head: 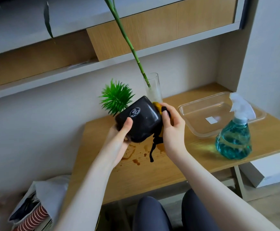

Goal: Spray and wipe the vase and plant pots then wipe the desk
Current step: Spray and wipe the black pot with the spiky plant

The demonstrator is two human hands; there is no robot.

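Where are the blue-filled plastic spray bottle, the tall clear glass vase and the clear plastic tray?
blue-filled plastic spray bottle [233, 142]: head view, on its liquid-filled body.
tall clear glass vase [154, 90]: head view, on its glass wall.
clear plastic tray [192, 129]: head view, on its near rim.

No wording can be read anywhere. The black pot [140, 120] carries a round silver emblem on its upturned base (a crest of some kind, its lettering too small and blurred to make out). The clear tray [194, 108] has a white rectangular sticker on its bottom, and it looks blank. The spray bottle [234, 139] shows no label or brand at all.
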